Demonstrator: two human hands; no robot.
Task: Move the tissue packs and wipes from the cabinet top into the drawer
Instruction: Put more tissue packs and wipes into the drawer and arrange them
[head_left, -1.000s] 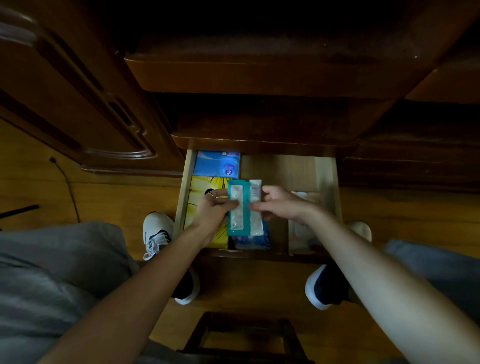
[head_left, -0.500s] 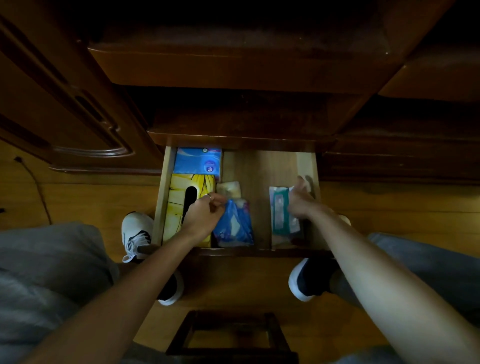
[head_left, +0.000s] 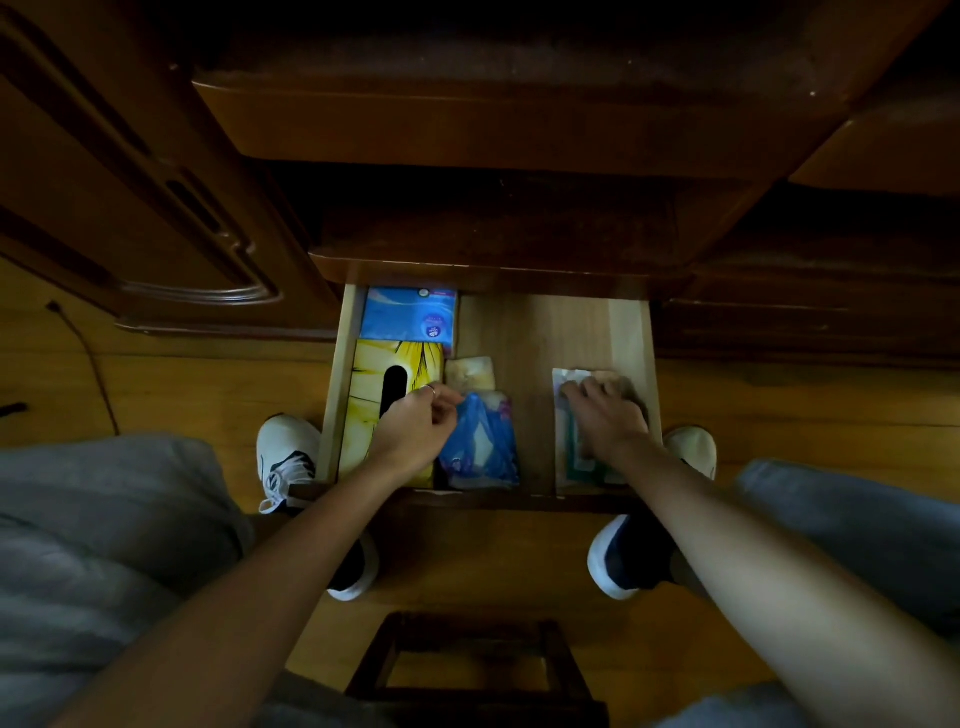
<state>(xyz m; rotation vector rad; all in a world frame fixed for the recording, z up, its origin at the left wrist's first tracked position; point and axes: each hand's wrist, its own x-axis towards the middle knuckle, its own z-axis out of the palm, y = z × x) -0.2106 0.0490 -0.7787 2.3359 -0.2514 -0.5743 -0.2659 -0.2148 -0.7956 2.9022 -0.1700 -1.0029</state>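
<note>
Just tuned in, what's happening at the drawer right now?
A person crouches over the open drawer, both hands inside. The left hand pinches the top edge of a blue tissue pack lying beside the yellow tissue box. The right hand lies flat, fingers spread, on the wipes pack against the drawer's right wall. Another blue pack sits at the back left.

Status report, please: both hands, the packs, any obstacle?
Left hand pinching blue tissue pack in the drawer. Right hand flat on wipes pack, drawer's right side. Nothing blocking.
</note>
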